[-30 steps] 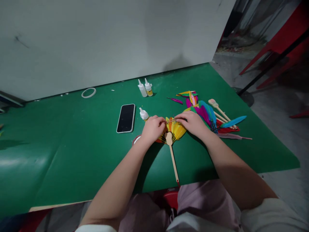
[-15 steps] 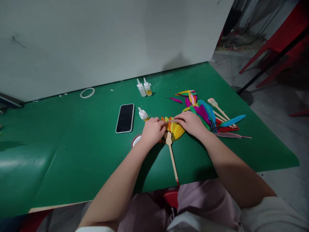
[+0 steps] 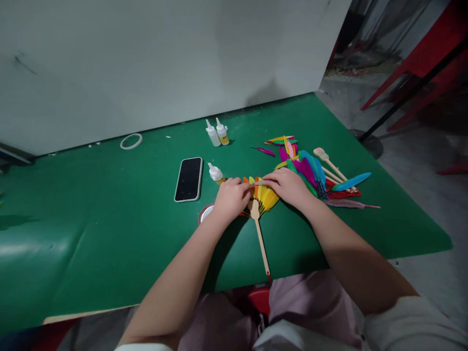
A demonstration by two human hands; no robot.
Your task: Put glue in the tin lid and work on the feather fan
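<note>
A feather fan [image 3: 268, 197] with yellow and orange feathers lies on the table under my hands, its wooden handle [image 3: 262, 243] pointing toward me and ending in a red cord. My left hand [image 3: 232, 196] is closed in a pinch over the fan's left side. From the other side, my right hand [image 3: 287, 184] is closed too, fingers bent inward. Between the two sets of fingertips runs a slim pale pink feather [image 3: 258, 183], just above the fan; my fingers hide most of it. A glue bottle [image 3: 216, 173] stands behind my left hand.
Loose coloured feathers [image 3: 309, 168] and wooden fan handles [image 3: 331, 163] lie to the right. Two more glue bottles [image 3: 217, 134] stand at the back. A phone [image 3: 188, 179], a tape roll [image 3: 207, 211] partly behind my left wrist and a white ring [image 3: 131, 141] are leftward. A wall [image 3: 164, 58] borders the table.
</note>
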